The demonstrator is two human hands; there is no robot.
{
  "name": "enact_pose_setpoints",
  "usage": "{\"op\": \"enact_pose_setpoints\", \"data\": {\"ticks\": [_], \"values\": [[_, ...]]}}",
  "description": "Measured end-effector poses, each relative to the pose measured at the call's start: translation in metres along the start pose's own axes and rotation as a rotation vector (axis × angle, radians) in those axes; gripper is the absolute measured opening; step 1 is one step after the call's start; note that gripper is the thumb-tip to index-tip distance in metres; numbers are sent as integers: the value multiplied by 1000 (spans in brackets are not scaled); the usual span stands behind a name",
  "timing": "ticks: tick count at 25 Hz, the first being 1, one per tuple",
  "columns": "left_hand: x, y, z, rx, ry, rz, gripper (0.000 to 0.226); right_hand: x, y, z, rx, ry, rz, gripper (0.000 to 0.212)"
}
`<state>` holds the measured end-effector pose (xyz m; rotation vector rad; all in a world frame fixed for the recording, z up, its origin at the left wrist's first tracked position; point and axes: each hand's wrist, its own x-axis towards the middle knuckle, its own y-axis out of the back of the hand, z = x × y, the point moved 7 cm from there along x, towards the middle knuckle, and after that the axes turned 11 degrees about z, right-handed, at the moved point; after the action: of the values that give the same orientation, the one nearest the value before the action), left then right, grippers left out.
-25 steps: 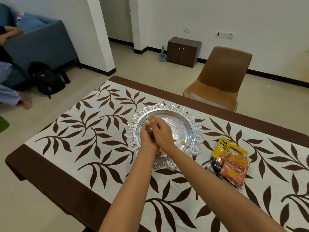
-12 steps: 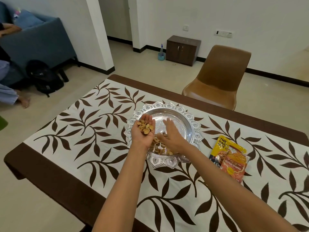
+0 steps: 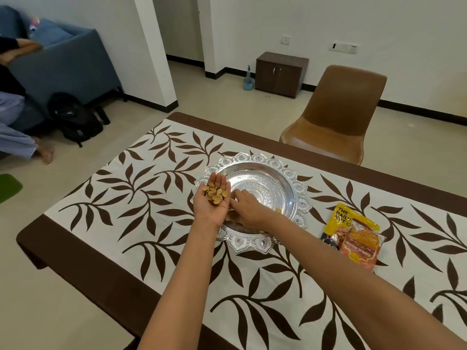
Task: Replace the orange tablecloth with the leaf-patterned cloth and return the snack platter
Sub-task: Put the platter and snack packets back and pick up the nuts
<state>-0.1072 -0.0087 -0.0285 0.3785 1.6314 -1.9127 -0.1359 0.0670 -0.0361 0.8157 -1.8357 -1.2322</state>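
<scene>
The white cloth with brown leaves (image 3: 141, 198) covers the table. On it stands the silver snack platter (image 3: 298, 198) with an embossed rim. My left hand (image 3: 213, 200) is held palm up over the platter's left rim, cupping a small heap of nut shells (image 3: 215, 193). My right hand (image 3: 246, 205) reaches palm down into the platter's near side, its fingertips pinched at the shells there; a loose shell (image 3: 278, 210) lies just right of it. No orange tablecloth is in view.
Two snack packets (image 3: 353, 236), yellow and orange, lie on the cloth right of the platter. A brown chair (image 3: 336, 117) stands at the table's far side. A blue sofa (image 3: 63, 64), a black backpack (image 3: 75, 120) and a seated person's legs are at the left.
My two hands were together over the platter. The left hand has opened palm up with shells in it, and the right hand has dropped into the platter's near side.
</scene>
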Motion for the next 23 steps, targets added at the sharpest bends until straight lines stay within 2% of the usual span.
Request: {"op": "enact_pose_setpoints", "data": {"ticks": [2, 5, 6, 8, 11, 13, 14, 17, 23], "values": [[0, 1, 1, 5, -3, -8, 41, 3, 4, 3, 29, -38, -24, 34], [0, 3, 1, -3, -8, -7, 43, 5, 10, 8, -136, -104, -55, 29], [0, 3, 0, -1, -9, -3, 43, 5, 13, 9, -101, -156, -16, 26], [0, 4, -3, 5, -13, 11, 43, 1, 26, 19, 222, -371, 206, 25], [-2, 1, -14, 52, -17, 21, 40, -12, 39, 37, 883, -774, 606, 37], [-6, -3, -28, 77, -20, 22, 37, -19, 35, 35, 1221, -1033, 724, 36], [-9, -7, -35, 72, -28, 16, 37, -23, 35, 33, 1315, -1120, 779, 35], [-18, -16, -59, 67, -65, 10, 41, -45, 44, 28, 1411, -1192, 949, 31], [-45, -16, -135, 205, 2, -50, 46, -113, 60, 30, 1649, -1121, 1132, 23]]}}
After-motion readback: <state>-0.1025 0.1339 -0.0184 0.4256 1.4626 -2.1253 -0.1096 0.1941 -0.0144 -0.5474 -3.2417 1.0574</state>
